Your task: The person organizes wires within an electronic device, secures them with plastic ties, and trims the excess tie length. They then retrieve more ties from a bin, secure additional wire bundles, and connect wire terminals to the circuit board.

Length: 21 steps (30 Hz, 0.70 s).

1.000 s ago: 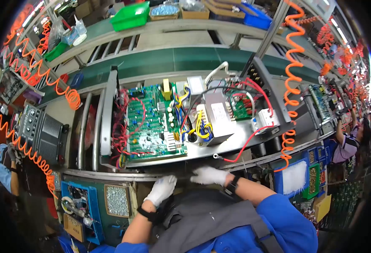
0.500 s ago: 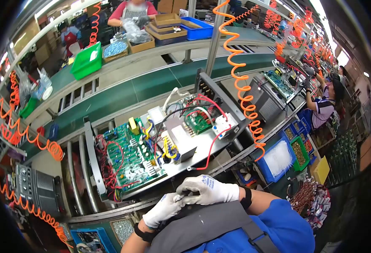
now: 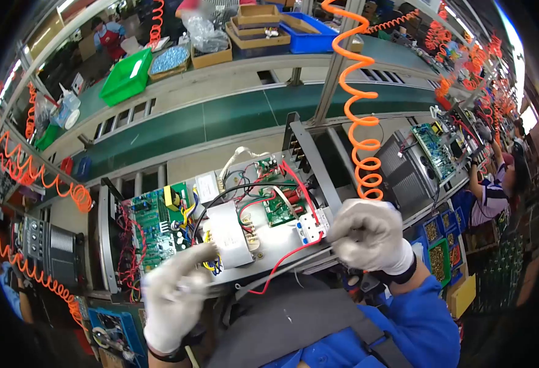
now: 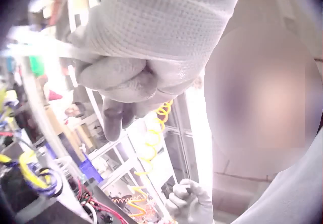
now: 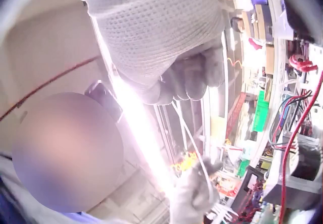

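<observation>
My left hand [image 3: 177, 294], in a white glove, is raised over the front left of an open metal chassis [image 3: 269, 242]. Its fingers curl around a bunch of thin white cable ties [image 5: 222, 214]. To the right, by the white terminal block [image 3: 309, 228], my gloved right hand [image 3: 370, 236] has its fingers curled in. One long cable tie [image 5: 189, 125] runs from the right fingertips towards the left hand. A red wire [image 3: 282, 264] loops over the chassis edge between the hands. Inside the chassis are a green circuit board [image 3: 153, 224] and a transformer [image 3: 229, 236].
An orange coiled hose [image 3: 358, 101] hangs just beyond the right hand. Parts bins [image 3: 438, 260] stand at the right. Another chassis [image 3: 52, 251] is at the left, and a green conveyor belt [image 3: 177, 135] runs behind.
My hands were together low in front of the chassis. They have risen and parted, left hand leftward and right hand rightward, with a white tie stretched between. The head view has turned too.
</observation>
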Available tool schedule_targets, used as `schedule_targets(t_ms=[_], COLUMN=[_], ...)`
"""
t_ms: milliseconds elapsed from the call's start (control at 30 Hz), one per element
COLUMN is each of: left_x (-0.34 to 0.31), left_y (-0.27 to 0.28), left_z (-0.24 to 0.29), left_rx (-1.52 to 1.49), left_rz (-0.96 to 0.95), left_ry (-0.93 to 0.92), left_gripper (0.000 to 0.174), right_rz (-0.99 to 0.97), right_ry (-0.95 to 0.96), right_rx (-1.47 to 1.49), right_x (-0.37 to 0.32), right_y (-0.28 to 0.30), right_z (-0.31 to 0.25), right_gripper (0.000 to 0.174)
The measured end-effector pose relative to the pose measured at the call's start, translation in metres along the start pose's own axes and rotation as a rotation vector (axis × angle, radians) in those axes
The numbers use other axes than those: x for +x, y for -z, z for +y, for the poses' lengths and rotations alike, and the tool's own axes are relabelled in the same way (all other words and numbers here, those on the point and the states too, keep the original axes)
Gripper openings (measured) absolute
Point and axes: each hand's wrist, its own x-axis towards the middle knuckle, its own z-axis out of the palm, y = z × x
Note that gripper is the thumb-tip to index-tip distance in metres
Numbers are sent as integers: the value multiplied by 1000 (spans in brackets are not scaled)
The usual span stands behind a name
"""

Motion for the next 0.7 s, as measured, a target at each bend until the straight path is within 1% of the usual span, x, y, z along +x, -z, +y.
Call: schedule_targets(t_ms=[67, 100, 133, 200, 233, 300, 333, 400, 433, 467, 500, 533, 567, 600, 633, 700], left_x=[14, 24, 25, 33, 36, 45, 51, 68, 77, 82, 90, 98, 107, 110, 108, 101], left_y=[-34, -34, -42, -35, -32, -28, -28, -31, -31, -34, -41, -49, -53, -51, -51, -52], left_z=[17, 25, 10, -6, -13, -23, -25, -20, -7, -11, -21, -32, -42, -48, -48, -41], left_rx=[91, 118, 112, 71, 64, 73, 69, 188, 272, 272, 366, 458, 424, 290, 271, 252], left_rz=[-102, -367, -392, -468, -484, -397, -406, -334, -428, -426, -366, -304, -284, -236, -207, -168], left_ry=[-332, -213, -283, -241, -243, -296, -302, -493, -464, -464, -435, -399, -273, -258, -253, -219], left_gripper=[24, 25, 24, 22, 22, 21, 21, 19, 17, 17, 16, 16, 17, 16, 16, 15], right_rz=[-77, -175, -155, -330, -309, -281, -296, -413, -510, -609, -760, -870, -994, -1116, -1122, -1284], right_ry=[132, 173, 180, 129, 131, 150, 163, 195, 188, 186, 154, 105, 62, 21, 38, 59], right_rx=[-10, -35, 10, 0, -82, -226, -360, -630, -682, -734, -844, -936, -991, -1042, -1035, -1093], right_x=[17, 23, 24, 29, 34, 62, 79, 105, 115, 125, 137, 145, 153, 160, 167, 174], right_y=[-14, -15, -19, -15, -9, 7, 13, 15, 11, 7, -1, -10, -14, -18, -19, -21], right_z=[1, 1, 2, 9, 10, 15, 21, 43, 62, 77, 80, 94, 95, 95, 95, 96], right_gripper=[10, 11, 13, 14, 15, 18, 19, 18, 18, 18, 17, 16, 17, 18, 18, 20])
